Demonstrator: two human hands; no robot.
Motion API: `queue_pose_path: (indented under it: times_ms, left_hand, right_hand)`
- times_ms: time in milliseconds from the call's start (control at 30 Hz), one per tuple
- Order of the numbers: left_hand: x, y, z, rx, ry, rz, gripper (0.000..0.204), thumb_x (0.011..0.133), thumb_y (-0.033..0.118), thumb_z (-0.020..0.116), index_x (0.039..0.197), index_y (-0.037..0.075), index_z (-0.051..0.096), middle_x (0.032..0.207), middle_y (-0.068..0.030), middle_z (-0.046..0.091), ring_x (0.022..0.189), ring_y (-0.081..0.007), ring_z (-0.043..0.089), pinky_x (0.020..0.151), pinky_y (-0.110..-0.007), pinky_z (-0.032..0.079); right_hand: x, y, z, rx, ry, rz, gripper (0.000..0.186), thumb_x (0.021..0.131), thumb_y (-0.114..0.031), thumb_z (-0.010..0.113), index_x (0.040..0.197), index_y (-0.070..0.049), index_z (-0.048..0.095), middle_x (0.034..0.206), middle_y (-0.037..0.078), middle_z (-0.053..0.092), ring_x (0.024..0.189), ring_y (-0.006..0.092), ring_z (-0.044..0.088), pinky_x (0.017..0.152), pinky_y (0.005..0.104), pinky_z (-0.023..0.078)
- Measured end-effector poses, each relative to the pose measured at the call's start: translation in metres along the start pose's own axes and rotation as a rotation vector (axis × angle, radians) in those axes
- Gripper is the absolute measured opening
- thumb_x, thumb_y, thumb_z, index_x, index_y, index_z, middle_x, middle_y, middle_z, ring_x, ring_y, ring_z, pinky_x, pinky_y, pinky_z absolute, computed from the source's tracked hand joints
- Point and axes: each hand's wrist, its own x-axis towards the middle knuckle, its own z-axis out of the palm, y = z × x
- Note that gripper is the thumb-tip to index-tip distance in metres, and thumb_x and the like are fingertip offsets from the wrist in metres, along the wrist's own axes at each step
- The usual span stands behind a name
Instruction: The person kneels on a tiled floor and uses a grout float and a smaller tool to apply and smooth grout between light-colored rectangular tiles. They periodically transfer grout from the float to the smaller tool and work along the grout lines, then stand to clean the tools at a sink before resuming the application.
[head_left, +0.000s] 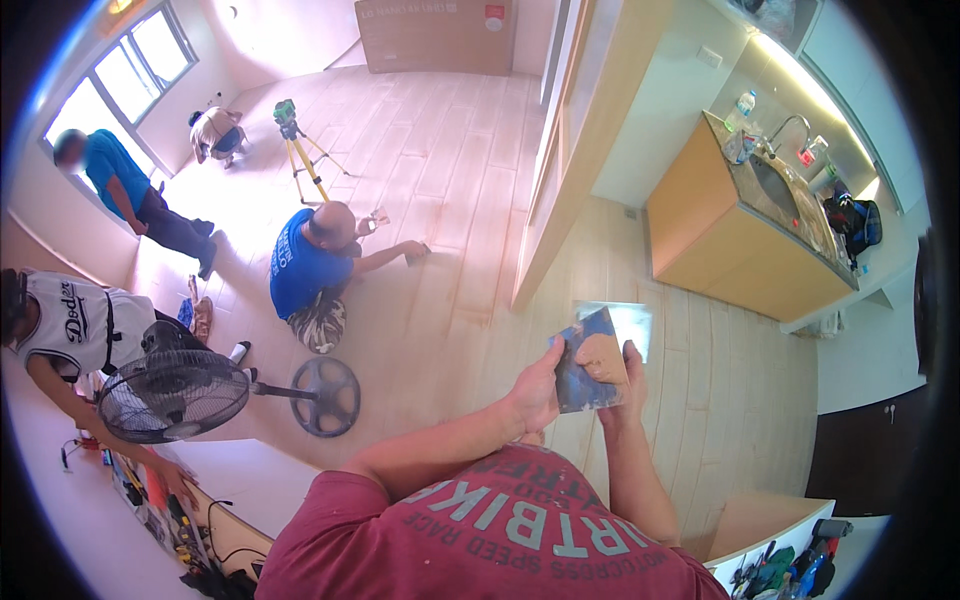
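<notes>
In front of me is a flat, square, blue-grey plate (577,378), smeared and tilted, with a lump of tan paste (600,357) on its face. My left hand (537,388) is closed on its left edge, the thumb lying at the upper corner. At the opposite edge my right hand (627,388) is closed too, partly hidden behind the plate. Just beyond the plate shows a bright, pale rectangular sheet (630,325). I cannot tell whether my right hand also grips that sheet.
A person in a blue shirt (305,260) crouches on the tiled floor beyond me. A green instrument on a yellow tripod (307,160) stands farther off. A black fan (175,393) is at left, by a person in a white jersey (85,320). A sink counter (740,215) is at right.
</notes>
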Motion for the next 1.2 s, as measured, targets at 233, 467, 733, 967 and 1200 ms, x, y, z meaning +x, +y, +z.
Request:
queue_pose_path:
  times_ms: [233, 467, 733, 967, 1200]
  left_hand:
    - [0.028, -0.016, 0.02, -0.01, -0.012, 0.202, 0.051, 0.112, 0.043, 0.041, 0.145, 0.005, 0.049, 0.141, -0.0072, 0.06, 0.127, -0.023, 0.059, 0.111, -0.041, 0.047]
    - [0.041, -0.015, 0.005, 0.09, 0.138, 0.526, 0.052, 0.111, 0.048, 0.042, 0.133, 0.003, 0.058, 0.124, -0.0068, 0.067, 0.109, -0.0177, 0.064, 0.093, -0.033, 0.052]
    - [0.025, -0.01, -0.018, 0.306, 0.177, 0.303, 0.055, 0.108, 0.06, 0.041, 0.123, 0.011, 0.059, 0.097, -0.0012, 0.065, 0.069, -0.0107, 0.058, 0.047, -0.025, 0.04]
    - [0.031, 0.003, -0.062, 0.535, 0.154, 0.729, 0.042, 0.109, 0.041, 0.045, 0.127, 0.006, 0.061, 0.113, -0.0085, 0.067, 0.088, -0.0217, 0.069, 0.072, -0.029, 0.058]
    - [-0.049, 0.052, -0.178, 1.06, 0.487, 0.508, 0.052, 0.098, -0.003, 0.049, 0.148, 0.003, 0.038, 0.138, -0.0253, 0.051, 0.102, -0.028, 0.07, 0.073, -0.038, 0.067]
  right_hand:
    - [0.022, 0.011, -0.029, -0.09, -0.154, -0.074, 0.049, 0.109, -0.039, 0.045, 0.139, 0.0, 0.055, 0.133, 0.014, 0.064, 0.131, 0.027, 0.057, 0.114, 0.0419, 0.041]
    - [-0.025, 0.035, -0.038, -0.379, -0.229, 0.13, 0.054, 0.111, -0.046, 0.039, 0.142, -0.004, 0.054, 0.129, 0.008, 0.064, 0.119, 0.0223, 0.059, 0.099, 0.0425, 0.046]
    - [-0.03, 0.043, 0.0, -0.524, -0.265, -0.16, 0.026, 0.108, -0.026, 0.059, 0.118, -0.003, 0.064, 0.101, 0.003, 0.068, 0.087, 0.0127, 0.06, 0.08, 0.0336, 0.05]
    - [-0.029, 0.028, 0.015, -0.21, -0.156, -0.138, 0.024, 0.107, -0.015, 0.054, 0.125, 0.0, 0.06, 0.118, 0.014, 0.071, 0.107, 0.0269, 0.069, 0.088, 0.0399, 0.055]
    - [-0.024, 0.002, -0.025, -0.219, -0.066, -0.287, 0.024, 0.103, -0.012, 0.056, 0.123, 0.001, 0.061, 0.112, 0.015, 0.072, 0.097, 0.0272, 0.071, 0.085, 0.0407, 0.057]
